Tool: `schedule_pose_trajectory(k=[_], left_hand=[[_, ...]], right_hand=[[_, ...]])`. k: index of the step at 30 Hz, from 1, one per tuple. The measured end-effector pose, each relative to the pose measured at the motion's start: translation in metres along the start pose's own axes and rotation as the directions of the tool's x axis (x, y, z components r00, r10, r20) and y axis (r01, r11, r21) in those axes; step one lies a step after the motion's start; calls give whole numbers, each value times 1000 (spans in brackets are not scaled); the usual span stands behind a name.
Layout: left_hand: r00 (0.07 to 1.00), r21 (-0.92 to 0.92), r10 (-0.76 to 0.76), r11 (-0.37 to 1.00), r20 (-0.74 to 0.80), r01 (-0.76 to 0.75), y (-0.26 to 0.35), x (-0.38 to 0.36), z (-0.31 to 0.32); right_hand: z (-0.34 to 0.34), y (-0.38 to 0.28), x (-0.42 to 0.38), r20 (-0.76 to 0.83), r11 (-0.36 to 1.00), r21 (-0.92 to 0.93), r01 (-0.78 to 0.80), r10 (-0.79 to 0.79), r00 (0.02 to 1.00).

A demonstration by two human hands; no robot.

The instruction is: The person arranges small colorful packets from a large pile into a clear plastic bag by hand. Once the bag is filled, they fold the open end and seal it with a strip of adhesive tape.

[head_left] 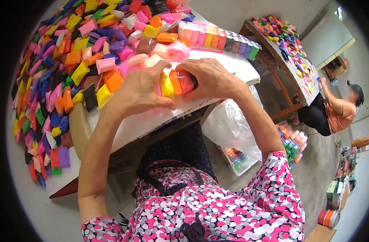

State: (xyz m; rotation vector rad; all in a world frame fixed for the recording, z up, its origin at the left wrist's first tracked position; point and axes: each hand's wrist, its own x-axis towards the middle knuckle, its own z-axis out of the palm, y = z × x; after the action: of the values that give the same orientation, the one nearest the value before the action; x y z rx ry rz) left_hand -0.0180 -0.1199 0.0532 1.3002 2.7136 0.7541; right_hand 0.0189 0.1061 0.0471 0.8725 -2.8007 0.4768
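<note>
Left hand (138, 92), right hand (214, 78) grasping packet row (175, 82) near desk's (241, 69) front edge; press ends evenly, keeping row straight.

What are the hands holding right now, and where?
A row of packets, by its ends: left hand on the yellow side, right hand on the red side.

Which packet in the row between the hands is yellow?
The yellow packet left of the orange one, nearer the left hand; no other there shows yellow.

pink-white-black-gray patterned shirt (208, 205), yellow packet (166, 86), orange packet (175, 82)
</note>
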Motion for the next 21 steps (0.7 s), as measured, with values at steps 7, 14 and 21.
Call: schedule_pose_trajectory(k=[7, 14, 21], left_hand=[[999, -26, -3, 1000, 42, 4, -3, -1, 4], [999, -83, 45, 995, -14, -46, -8, 3, 8], [997, -103, 9, 995, 74, -2, -8, 5, 1]], right_hand=[[-26, 2, -11, 13, 946, 325, -9, 4, 1000], [-35, -7, -22, 199, 989, -11, -149, 148, 969], [-15, 3, -10, 170, 998, -52, -18, 27, 985]])
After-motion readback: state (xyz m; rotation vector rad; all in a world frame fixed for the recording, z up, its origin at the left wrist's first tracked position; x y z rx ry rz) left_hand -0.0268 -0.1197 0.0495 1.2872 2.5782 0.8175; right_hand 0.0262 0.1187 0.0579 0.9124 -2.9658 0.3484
